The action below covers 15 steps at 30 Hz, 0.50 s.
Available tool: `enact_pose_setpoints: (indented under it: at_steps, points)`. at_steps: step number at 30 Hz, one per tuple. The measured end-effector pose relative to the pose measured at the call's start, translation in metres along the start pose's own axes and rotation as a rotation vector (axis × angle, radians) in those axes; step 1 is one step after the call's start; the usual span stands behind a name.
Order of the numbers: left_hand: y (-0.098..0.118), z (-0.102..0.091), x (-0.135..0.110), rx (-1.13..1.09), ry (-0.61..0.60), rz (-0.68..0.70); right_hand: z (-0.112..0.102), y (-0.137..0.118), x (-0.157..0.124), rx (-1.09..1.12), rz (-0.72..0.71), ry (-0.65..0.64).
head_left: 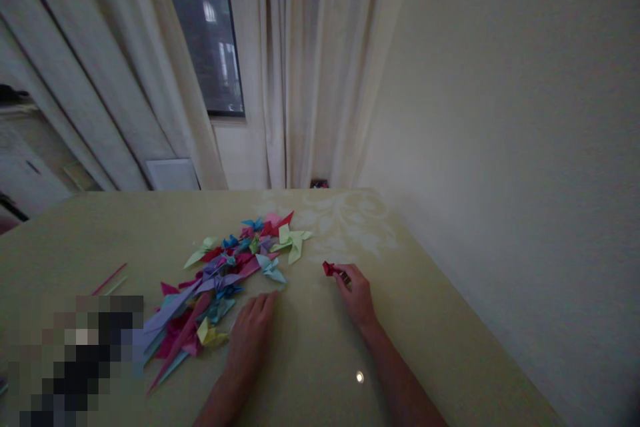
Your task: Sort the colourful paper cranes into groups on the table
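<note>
My right hand [356, 292] pinches a small red folded-paper piece [328, 269] between thumb and fingers, just above the table. Its exact shape is partly hidden by the fingertips. Palm down, my left hand [253, 325] rests at the right edge of a heap of colourful origami pieces [225, 280], fingers stretched forward. By its fingertips lies a light blue origami piece [271, 268]; a yellow one [210, 333] sits left of the hand. A pale green star-like origami piece [293, 242] lies at the heap's far end.
Both arms extend over a yellow-green table [310, 373] with a pale floral pattern at its far right. Thin paper strips [110, 279] lie on the left. A wall [500, 147] runs along the right edge; curtains [325, 67] hang behind. The lower left is pixelated.
</note>
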<state>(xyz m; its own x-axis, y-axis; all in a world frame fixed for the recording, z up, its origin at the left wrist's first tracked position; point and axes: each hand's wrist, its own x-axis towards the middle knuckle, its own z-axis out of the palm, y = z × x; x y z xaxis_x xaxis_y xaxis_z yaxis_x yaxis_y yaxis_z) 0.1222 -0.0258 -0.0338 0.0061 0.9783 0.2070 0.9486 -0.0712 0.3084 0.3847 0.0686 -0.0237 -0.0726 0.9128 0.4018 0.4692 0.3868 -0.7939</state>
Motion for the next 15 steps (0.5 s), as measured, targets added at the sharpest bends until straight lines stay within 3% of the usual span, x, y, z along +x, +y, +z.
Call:
enact_pose_setpoints:
  at_steps: [6, 11, 15]
  points:
    - [0.022, -0.001, -0.003, -0.558, 0.140, -0.073, 0.001, 0.004, 0.002, -0.033, 0.030, -0.006]
    - [0.043, -0.009, -0.007, -0.880, 0.083, -0.221, 0.001, 0.006, 0.002, -0.069, 0.038, -0.018]
    - [0.045, -0.004, -0.008, -0.951, 0.041, -0.249, 0.002, 0.008, 0.003, -0.127, 0.040, -0.039]
